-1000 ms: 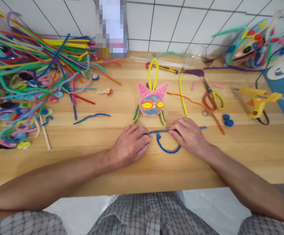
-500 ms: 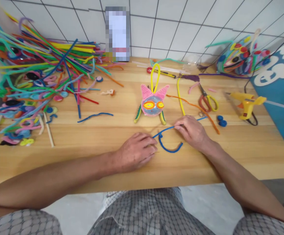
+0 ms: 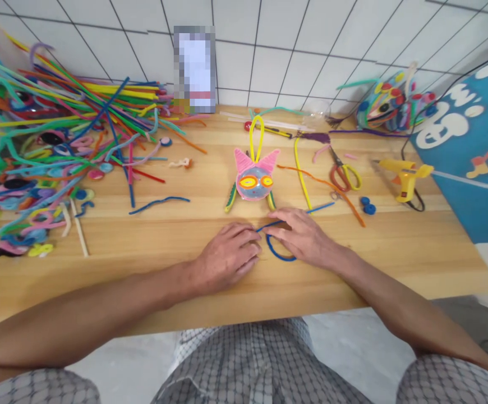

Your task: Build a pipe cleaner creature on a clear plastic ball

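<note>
My left hand [image 3: 234,253] rests low over the table, its bent fingertips closed on the left end of a straight blue pipe cleaner [image 3: 322,207]. My right hand [image 3: 300,235] has its fingers closed on the same pipe cleaner, close to the left fingertips; the free end sticks out to the right behind it. Under the right hand lies a curved blue pipe cleaner [image 3: 278,256], partly covered by the fingers. Just beyond the hands stands a cat-like ornament [image 3: 254,184] with pink ears, yellow-orange eyes, a yellow loop on top and green-yellow legs.
Many coloured pipe cleaners [image 3: 113,112] are heaped at the left. A loose blue piece [image 3: 160,203] lies nearer. To the right are a yellow strip [image 3: 302,174], an orange strip [image 3: 336,191], scissors [image 3: 345,174], blue coils [image 3: 368,207] and a yellow glue gun [image 3: 406,177]. A phone [image 3: 196,67] leans on the wall.
My right hand has slid left along the blue pipe cleaner towards my left hand and now covers part of the curved piece. The camera view has shifted slightly.
</note>
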Action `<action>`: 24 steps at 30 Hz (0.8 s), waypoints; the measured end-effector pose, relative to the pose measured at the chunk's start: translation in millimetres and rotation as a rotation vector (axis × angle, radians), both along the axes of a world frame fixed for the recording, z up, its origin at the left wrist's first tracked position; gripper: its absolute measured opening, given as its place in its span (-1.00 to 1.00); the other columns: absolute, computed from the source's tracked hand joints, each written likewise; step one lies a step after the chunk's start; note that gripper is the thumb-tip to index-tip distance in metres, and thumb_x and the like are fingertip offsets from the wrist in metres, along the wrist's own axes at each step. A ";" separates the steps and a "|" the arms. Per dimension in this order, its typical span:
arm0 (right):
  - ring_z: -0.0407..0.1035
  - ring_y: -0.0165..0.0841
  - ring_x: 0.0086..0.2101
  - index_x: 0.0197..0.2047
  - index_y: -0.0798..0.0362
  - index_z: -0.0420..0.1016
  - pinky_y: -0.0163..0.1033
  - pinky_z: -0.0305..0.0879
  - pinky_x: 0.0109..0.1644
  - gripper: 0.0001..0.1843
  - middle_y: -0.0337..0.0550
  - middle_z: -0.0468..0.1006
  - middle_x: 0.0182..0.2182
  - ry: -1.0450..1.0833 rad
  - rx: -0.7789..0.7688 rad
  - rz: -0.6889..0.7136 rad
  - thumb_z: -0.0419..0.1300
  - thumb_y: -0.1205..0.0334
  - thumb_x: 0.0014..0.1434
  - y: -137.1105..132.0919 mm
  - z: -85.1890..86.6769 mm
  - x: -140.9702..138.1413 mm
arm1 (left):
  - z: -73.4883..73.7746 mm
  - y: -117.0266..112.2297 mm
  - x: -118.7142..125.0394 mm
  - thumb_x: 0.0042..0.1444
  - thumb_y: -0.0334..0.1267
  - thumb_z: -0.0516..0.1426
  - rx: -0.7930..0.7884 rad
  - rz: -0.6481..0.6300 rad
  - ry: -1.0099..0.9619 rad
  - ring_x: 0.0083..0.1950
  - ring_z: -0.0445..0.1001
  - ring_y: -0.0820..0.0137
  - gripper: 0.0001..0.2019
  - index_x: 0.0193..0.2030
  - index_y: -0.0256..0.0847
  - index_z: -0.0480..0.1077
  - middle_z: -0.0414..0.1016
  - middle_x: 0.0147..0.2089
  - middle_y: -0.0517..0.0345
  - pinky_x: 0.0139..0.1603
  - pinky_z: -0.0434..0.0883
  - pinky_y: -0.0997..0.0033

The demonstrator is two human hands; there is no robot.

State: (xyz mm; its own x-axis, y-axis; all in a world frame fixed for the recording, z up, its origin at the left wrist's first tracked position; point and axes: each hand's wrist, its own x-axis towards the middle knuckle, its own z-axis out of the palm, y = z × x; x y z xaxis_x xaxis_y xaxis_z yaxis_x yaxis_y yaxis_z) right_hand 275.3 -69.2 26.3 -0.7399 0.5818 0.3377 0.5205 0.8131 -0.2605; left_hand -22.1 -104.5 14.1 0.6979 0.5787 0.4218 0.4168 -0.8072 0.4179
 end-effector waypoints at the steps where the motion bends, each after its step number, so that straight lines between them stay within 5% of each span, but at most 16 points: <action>1: 0.61 -0.05 0.31 0.21 -0.13 0.78 0.20 0.64 0.38 -0.67 0.02 0.73 0.30 -0.005 0.004 0.002 0.24 0.33 0.57 -0.2 0.1 -0.6 | 0.4 0.3 -0.1 0.50 -0.36 0.26 -0.002 0.011 0.007 0.34 0.67 0.05 -0.89 0.01 -0.18 0.67 0.77 0.19 -0.13 0.45 0.62 -0.09; 12: 0.63 -0.07 0.28 0.00 -0.04 0.65 0.18 0.66 0.34 -0.90 0.05 0.78 0.19 0.104 0.039 0.067 0.29 0.31 0.58 4.5 -4.3 1.9 | 4.7 2.3 1.6 0.56 -0.31 0.22 0.068 0.024 -0.025 0.24 0.72 0.08 -0.86 -0.06 -0.23 0.63 0.79 0.13 -0.14 0.37 0.67 0.00; 24: 0.60 -0.02 0.29 0.27 -0.04 0.62 0.23 0.64 0.35 -0.73 0.11 0.71 0.22 0.114 0.041 0.056 0.29 0.13 0.61 2.0 -2.4 2.8 | 4.0 2.4 1.3 0.54 -0.34 0.23 0.061 0.012 -0.051 0.22 0.73 0.09 -0.89 -0.04 -0.24 0.62 0.79 0.12 -0.13 0.35 0.68 0.00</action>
State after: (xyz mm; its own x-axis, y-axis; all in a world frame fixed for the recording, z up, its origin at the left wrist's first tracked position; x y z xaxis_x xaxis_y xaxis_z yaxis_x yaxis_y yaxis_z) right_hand 278.0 -67.2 23.8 -0.7265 0.5244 0.4440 0.4427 0.8514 -0.2812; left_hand -20.8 -102.1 18.1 0.6676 0.5593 0.4915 0.4059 -0.8268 0.3895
